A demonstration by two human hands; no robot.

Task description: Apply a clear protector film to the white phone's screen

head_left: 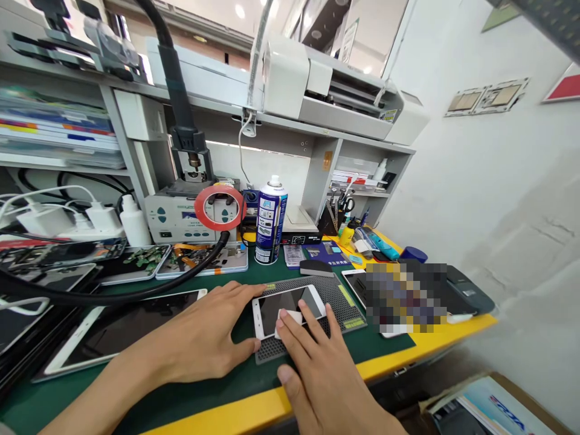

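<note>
A white phone lies face up on a grey perforated mat on the green bench. My left hand rests flat beside the phone's left edge, fingers spread, steadying it. With stretched fingers, my right hand presses a small white wipe onto the phone's dark screen.
A blue spray can and a red tape roll stand behind the mat. A white tablet lies at left under a black hose. More phones and tools lie at right by the yellow bench edge. Shelves rise behind.
</note>
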